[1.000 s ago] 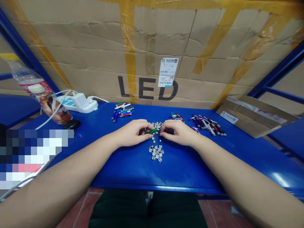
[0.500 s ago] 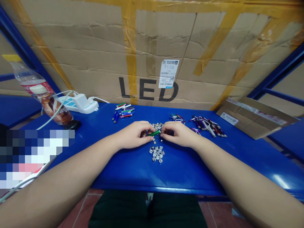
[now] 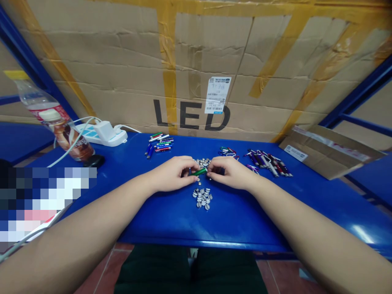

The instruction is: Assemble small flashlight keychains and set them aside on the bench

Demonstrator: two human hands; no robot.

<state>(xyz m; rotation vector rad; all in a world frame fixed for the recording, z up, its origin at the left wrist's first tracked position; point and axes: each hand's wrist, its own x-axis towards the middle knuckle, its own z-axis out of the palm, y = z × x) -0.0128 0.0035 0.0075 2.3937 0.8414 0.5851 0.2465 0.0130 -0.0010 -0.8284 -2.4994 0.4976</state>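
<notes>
- Across the back of the scene rises a taped cardboard carton (image 3: pixel 196 53), printed "LED" (image 3: pixel 191 115) beneath a shipping label (image 3: pixel 217 94).
- Below it spreads a blue metal table (image 3: pixel 196 224), with a flattened cardboard sheet (image 3: pixel 324 157) resting on its far right corner.
- At the far left stand a tilted plastic bottle (image 3: pixel 52 118) and a white power strip (image 3: pixel 92 134).
- Along the far edge lie a bunch of coloured metal tubes (image 3: pixel 159 142), a small tangle of carabiner clips (image 3: pixel 227 151), and a heap of keyring torches (image 3: pixel 268 163).
- Mid-table, the hands are together, close above the silver button cells (image 3: pixel 202 163); a second pile of silver button cells (image 3: pixel 202 199) sits just nearer the person.
- The left hand (image 3: pixel 171 173) grips a green metal tube (image 3: pixel 199 172), which lies between both hands, clear of the table.
- The right hand (image 3: pixel 229 173) has its fingertips pinched at the tube's far end; whether they hold anything is too small to tell.
</notes>
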